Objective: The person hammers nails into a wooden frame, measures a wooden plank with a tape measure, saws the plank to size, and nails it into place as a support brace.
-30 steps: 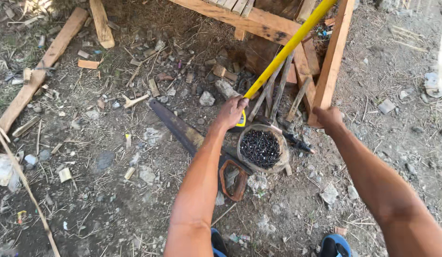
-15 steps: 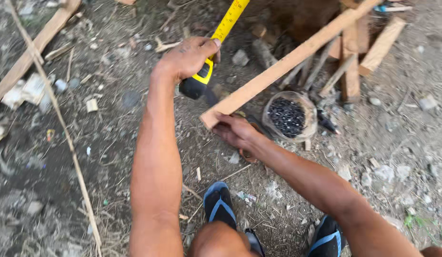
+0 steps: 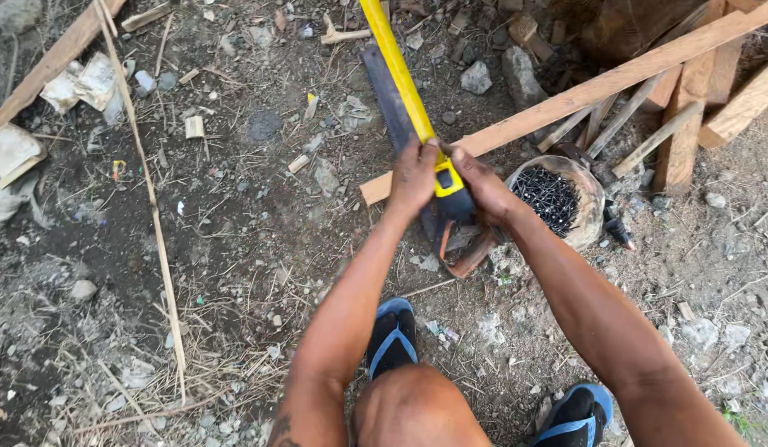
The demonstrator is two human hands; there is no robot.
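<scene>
Both the left hand and right hand close around the tape measure, keeping its yellow blade stretched just above the wooden batten.

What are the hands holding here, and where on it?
Both hands, left and right, grip a tape measure by its case, with the yellow tape drawn out away from the person. Exact finger placement is hidden.

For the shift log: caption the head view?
Both hands, left hand and right hand, grip a yellow tape measure beside a container of nails.
</scene>
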